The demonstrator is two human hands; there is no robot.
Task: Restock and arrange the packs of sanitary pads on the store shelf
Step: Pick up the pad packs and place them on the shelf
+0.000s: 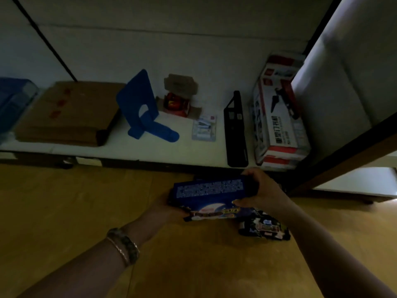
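Observation:
A dark blue pack of sanitary pads (pixel 209 193) is held between both hands just in front of the low white shelf (pixel 150 151). My right hand (pixel 263 190) grips its right end, fingers curled over the top. My left hand (pixel 169 209) grips it from below on the left, mostly hidden under the pack. A second, dark pack (pixel 264 226) lies on the wooden floor beneath my right forearm.
On the shelf stand a blue bookend (pixel 141 108), a stack of flat cardboard (pixel 66 112), a small red item in an open carton (pixel 176 102), a small clear packet (pixel 204 127), a black bookend (pixel 235 130) and a red-and-white box (pixel 277 112). A shelf upright (pixel 343 151) rises at right.

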